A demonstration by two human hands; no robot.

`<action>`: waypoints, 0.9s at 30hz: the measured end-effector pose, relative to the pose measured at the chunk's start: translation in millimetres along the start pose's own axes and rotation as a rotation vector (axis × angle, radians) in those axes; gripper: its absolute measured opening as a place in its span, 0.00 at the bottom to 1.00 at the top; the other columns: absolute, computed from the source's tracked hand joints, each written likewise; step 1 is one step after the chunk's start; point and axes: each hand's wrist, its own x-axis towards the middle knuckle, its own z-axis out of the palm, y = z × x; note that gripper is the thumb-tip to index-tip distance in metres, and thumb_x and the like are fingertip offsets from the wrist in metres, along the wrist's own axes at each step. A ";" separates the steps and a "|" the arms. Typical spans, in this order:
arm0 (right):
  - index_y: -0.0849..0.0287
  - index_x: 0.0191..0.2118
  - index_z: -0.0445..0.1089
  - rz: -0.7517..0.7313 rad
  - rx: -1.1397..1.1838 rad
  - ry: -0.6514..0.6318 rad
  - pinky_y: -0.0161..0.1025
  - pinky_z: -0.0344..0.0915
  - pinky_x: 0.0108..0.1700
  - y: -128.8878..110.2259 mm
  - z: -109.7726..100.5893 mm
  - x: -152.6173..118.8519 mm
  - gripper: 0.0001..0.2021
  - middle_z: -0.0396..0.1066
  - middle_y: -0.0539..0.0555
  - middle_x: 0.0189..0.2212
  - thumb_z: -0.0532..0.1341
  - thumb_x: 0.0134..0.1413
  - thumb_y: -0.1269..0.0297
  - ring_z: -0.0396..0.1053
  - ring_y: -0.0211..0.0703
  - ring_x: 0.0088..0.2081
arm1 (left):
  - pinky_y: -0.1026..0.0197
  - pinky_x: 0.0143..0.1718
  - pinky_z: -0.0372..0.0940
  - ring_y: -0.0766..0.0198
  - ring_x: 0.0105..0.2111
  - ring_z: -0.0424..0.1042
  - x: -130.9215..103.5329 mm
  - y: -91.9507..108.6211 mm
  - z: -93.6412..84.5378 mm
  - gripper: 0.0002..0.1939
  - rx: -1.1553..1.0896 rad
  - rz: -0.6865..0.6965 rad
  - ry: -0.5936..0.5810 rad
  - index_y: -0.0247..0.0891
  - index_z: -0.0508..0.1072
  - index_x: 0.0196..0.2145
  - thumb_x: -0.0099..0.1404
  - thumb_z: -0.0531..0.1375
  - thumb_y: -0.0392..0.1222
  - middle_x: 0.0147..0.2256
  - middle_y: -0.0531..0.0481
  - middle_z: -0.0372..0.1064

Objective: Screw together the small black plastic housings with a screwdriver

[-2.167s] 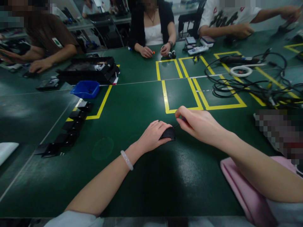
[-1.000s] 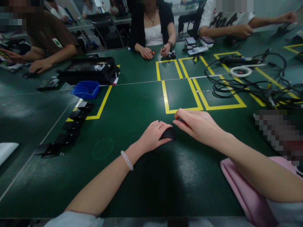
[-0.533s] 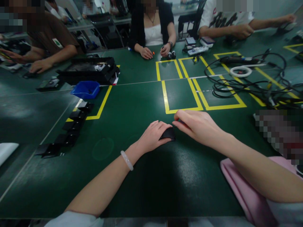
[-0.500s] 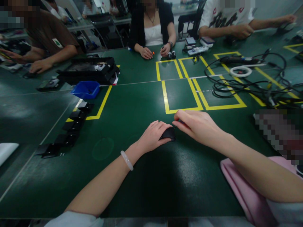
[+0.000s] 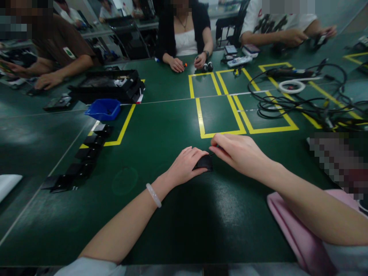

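Observation:
A small black part (image 5: 205, 163) rests on the green table (image 5: 178, 214) near the middle of the view. My left hand (image 5: 188, 165) grips it from the left, thumb on the near side and fingers on the far side. Just to the right, my right hand (image 5: 234, 151) is closed in a pinch by the part's upper right corner. A short thin dark piece shows between the pinch and the part; what exactly the fingertips hold is too small to make out.
Black parts (image 5: 84, 154) form a slanting row at left, below a blue bin (image 5: 104, 109) and stacked black trays (image 5: 106, 85). Black cables (image 5: 270, 109) lie at right, a pink cloth (image 5: 299, 226) at lower right. Other people sit across the table.
My hands and the black part look unchanged. Across the table at the right, a person's hand has moved down and left, now holding a small dark object.

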 end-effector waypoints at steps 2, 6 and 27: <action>0.59 0.38 0.61 0.027 -0.007 0.009 0.35 0.54 0.29 0.5 1.2 0.0 0.06 0.69 0.50 0.29 0.51 0.62 0.64 0.67 0.39 0.29 | 0.46 0.61 0.51 0.56 0.51 0.64 0.1 0.6 -0.8 0.21 -0.001 0.001 -0.011 0.40 0.62 0.52 0.65 0.58 0.50 0.48 0.46 0.65; 0.59 0.40 0.60 0.042 0.003 0.025 0.35 0.54 0.29 0.6 1.7 0.0 0.04 0.69 0.50 0.29 0.52 0.60 0.67 0.67 0.39 0.29 | 0.46 0.61 0.51 0.56 0.51 0.64 0.3 1.6 -2.1 0.21 -0.008 0.001 -0.015 0.40 0.62 0.52 0.65 0.58 0.50 0.48 0.46 0.65; 0.57 0.36 0.62 0.001 0.026 -0.005 0.35 0.53 0.30 0.7 -0.6 1.2 0.09 0.69 0.50 0.30 0.50 0.63 0.61 0.67 0.40 0.32 | 0.46 0.61 0.51 0.56 0.51 0.64 0.0 -1.0 0.1 0.21 0.002 0.006 -0.004 0.40 0.61 0.52 0.65 0.58 0.51 0.48 0.47 0.65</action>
